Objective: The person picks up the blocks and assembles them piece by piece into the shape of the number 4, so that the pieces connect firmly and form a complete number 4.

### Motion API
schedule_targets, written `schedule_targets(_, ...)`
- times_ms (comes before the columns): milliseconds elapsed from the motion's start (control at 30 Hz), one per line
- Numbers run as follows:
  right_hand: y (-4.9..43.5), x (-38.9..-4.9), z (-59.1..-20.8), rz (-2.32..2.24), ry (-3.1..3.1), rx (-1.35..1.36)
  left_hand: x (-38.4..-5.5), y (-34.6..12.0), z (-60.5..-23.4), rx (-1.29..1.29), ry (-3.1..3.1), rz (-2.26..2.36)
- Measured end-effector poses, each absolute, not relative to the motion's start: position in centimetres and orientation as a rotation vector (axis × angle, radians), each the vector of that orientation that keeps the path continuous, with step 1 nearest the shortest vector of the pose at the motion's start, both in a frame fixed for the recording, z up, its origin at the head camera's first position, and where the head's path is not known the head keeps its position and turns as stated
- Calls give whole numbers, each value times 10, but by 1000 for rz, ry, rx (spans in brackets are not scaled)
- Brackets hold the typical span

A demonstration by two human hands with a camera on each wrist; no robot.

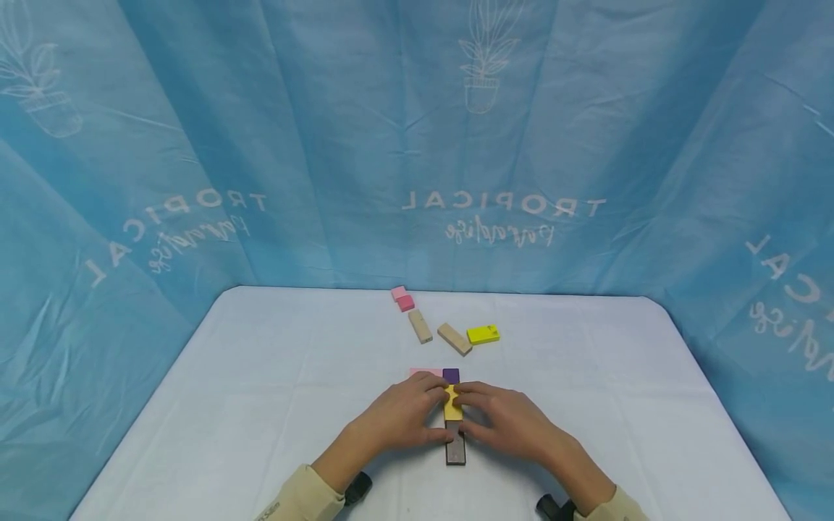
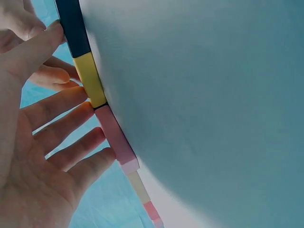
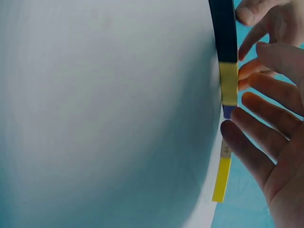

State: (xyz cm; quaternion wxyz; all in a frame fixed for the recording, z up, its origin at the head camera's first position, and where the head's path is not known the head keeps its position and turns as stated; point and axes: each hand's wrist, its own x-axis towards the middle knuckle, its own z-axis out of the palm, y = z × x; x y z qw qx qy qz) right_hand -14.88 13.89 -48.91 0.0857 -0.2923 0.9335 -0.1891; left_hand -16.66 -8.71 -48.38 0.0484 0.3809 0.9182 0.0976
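Note:
A row of blocks lies between the two hands: a dark block (image 1: 455, 450) nearest the body, a yellow block (image 1: 452, 411) beyond it, then a purple block (image 1: 451, 375). A pink block (image 2: 118, 135) lies crosswise to the left of the purple one, partly hidden by fingers in the head view. My left hand (image 1: 412, 412) is on the left side, fingers extended, fingertips at the yellow and pink blocks and thumb against the dark block. From the right, my right hand (image 1: 511, 421) reaches in with extended fingers, tips close to the yellow and purple blocks.
Farther back on the white table (image 1: 293, 362) lie two plain wooden blocks (image 1: 420, 326), a bright yellow block (image 1: 483, 334), a light pink block (image 1: 399, 293) and a darker pink block (image 1: 405, 303). A blue printed curtain (image 1: 365, 145) surrounds the back and sides.

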Motion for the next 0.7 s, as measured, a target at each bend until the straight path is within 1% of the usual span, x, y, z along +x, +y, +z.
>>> schedule_targets(400, 161, -169, -486, -599, 3001, -751, -167, -86, -483, 1139, 2802, 243)
schedule_targets(700, 172, -193, -484, -609, 3086, -687, -165, -87, -481, 1119, 2791, 265)
